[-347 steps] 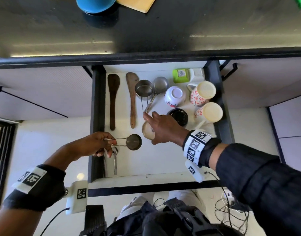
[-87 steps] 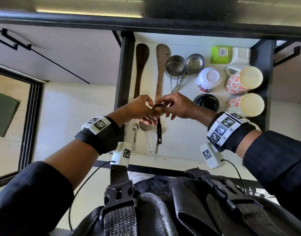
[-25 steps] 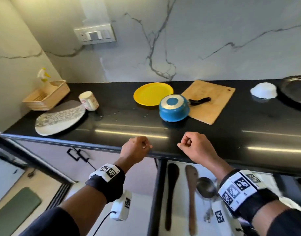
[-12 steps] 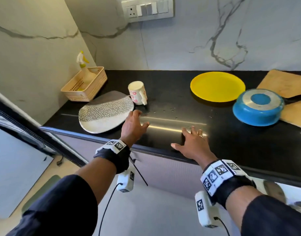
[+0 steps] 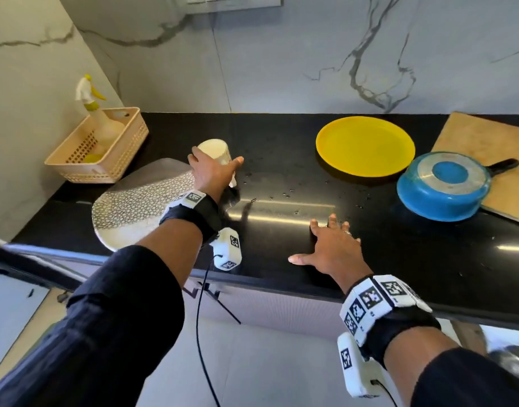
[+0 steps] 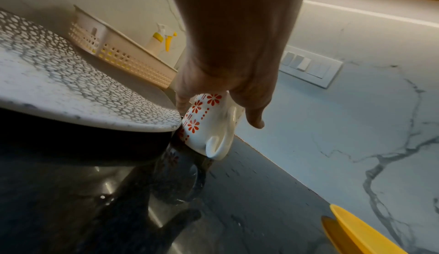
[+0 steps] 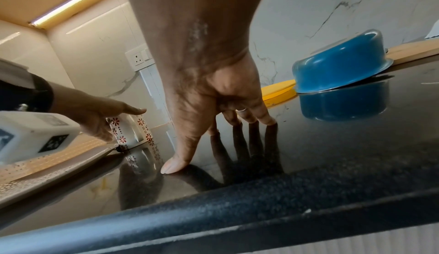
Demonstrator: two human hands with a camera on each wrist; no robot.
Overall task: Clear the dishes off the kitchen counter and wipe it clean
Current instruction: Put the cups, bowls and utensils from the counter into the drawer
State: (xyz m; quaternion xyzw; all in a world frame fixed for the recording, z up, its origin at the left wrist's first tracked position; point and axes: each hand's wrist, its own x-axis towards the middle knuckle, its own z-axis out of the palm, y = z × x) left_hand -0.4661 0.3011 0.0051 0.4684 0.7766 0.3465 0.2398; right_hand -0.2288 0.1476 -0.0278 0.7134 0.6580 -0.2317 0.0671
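Note:
A white mug [image 5: 215, 148] with red flowers stands on the black counter [image 5: 281, 136], close by the edge of a patterned oval plate [image 5: 135, 207]. My left hand [image 5: 215, 160] reaches over the mug. In the left wrist view the fingers [image 6: 181, 105] touch one side of the mug [image 6: 209, 124] and the thumb [image 6: 255, 123] hangs spread apart on the handle side. My right hand [image 5: 314, 239] lies flat on the counter near its front edge, fingers spread, holding nothing. A yellow plate [image 5: 365, 145] and an upturned blue pan [image 5: 442, 186] sit to the right.
A wooden cutting board [image 5: 487, 136] lies under the pan's handle at far right. A cream basket [image 5: 96, 148] with a spray bottle [image 5: 91, 95] stands in the left corner against the wall. Water drops dot the counter between the mug and the pan.
My left hand has moved forward from the patterned plate's edge to the mug and now spans it. My right hand stays flat on the counter. The view has drawn closer.

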